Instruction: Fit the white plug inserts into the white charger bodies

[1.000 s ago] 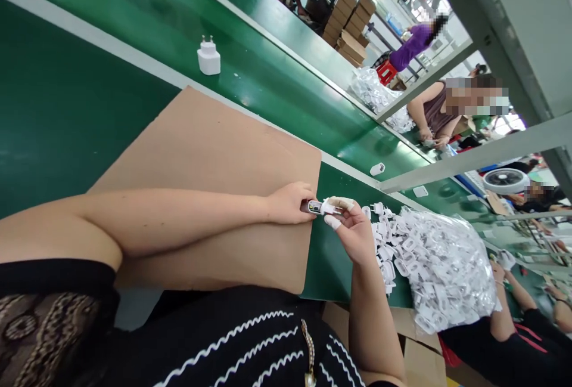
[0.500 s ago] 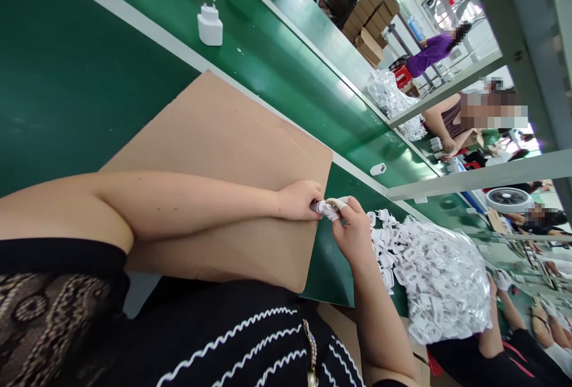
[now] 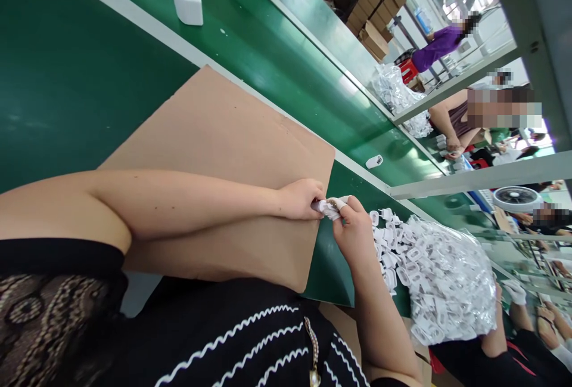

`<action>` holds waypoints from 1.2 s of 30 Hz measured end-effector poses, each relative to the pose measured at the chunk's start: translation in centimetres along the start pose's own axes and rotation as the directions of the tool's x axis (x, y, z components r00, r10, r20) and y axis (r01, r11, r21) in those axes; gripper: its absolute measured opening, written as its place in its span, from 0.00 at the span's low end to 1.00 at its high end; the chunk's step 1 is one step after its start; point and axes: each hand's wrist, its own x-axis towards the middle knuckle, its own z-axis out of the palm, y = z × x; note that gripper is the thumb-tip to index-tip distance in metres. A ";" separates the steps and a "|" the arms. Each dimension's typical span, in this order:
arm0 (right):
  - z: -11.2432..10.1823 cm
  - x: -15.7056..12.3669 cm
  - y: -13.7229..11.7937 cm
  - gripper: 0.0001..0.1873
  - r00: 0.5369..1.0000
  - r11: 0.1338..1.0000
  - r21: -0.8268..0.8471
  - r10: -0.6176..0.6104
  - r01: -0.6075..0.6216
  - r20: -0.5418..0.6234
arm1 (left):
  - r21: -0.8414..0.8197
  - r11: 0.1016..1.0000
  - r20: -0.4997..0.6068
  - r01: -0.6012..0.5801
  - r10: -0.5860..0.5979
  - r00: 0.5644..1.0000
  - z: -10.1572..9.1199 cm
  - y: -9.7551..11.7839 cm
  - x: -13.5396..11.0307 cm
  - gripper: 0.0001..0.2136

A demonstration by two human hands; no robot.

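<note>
My left hand [image 3: 301, 199] is closed around a small piece with a dark, greyish end, most of it hidden by the fingers. My right hand [image 3: 355, 223] pinches at the same spot, its fingertips covered in white with a brownish mark. Between the hands shows a small white piece [image 3: 322, 206]; its exact kind is hard to make out. Both hands meet over the right edge of a brown cardboard sheet [image 3: 232, 136]. Just right of my right hand lies a heap of white plastic charger housings [image 3: 388, 238], spilling from a clear plastic bag [image 3: 451, 285].
A white plug charger [image 3: 187, 2] stands on the green table [image 3: 53, 77] at the upper left. One white housing [image 3: 374, 161] lies beyond the pale strip. Metal frame bars [image 3: 473, 179] cross at right. Co-workers sit across and to the right, near another bag [image 3: 397, 98] and a fan [image 3: 516, 197].
The view has shifted slightly, so the plug charger appears farther up and left. Both hands keep nearly the same hold on the small piece.
</note>
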 end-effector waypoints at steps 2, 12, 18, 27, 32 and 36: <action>0.0 0.1 -0.3 0.13 1.000 0.999 -0.052 -0.004 0.003 -0.009 | 0.009 1.000 -0.004 0.008 -0.008 1.000 0.0 0.1 0.0 0.05; 0.7 -0.1 -1.0 0.10 0.990 0.989 -0.092 0.112 -0.119 -0.080 | 0.056 0.998 -0.015 0.001 0.000 1.000 0.4 -0.2 -0.1 0.07; 1.4 -0.4 -1.2 0.09 0.974 0.978 -0.042 0.201 -0.206 -0.109 | 0.238 0.971 -0.044 -0.017 0.028 0.999 0.7 0.2 -0.6 0.09; 1.8 -0.5 -1.1 0.23 0.936 0.911 0.280 0.339 -0.304 -0.088 | 0.255 0.959 -0.020 -0.120 0.130 0.991 0.1 -0.3 -1.9 0.19; 1.8 -1.2 -1.2 0.25 0.920 0.843 0.424 0.388 -0.331 -0.053 | 0.357 0.924 0.001 -0.141 0.151 0.989 0.4 -0.8 -3.0 0.20; 0.5 -2.7 1.7 0.33 0.885 0.858 0.315 0.455 -0.406 -0.099 | 0.292 0.956 -0.156 0.022 0.025 0.987 -1.7 -1.3 -1.1 0.19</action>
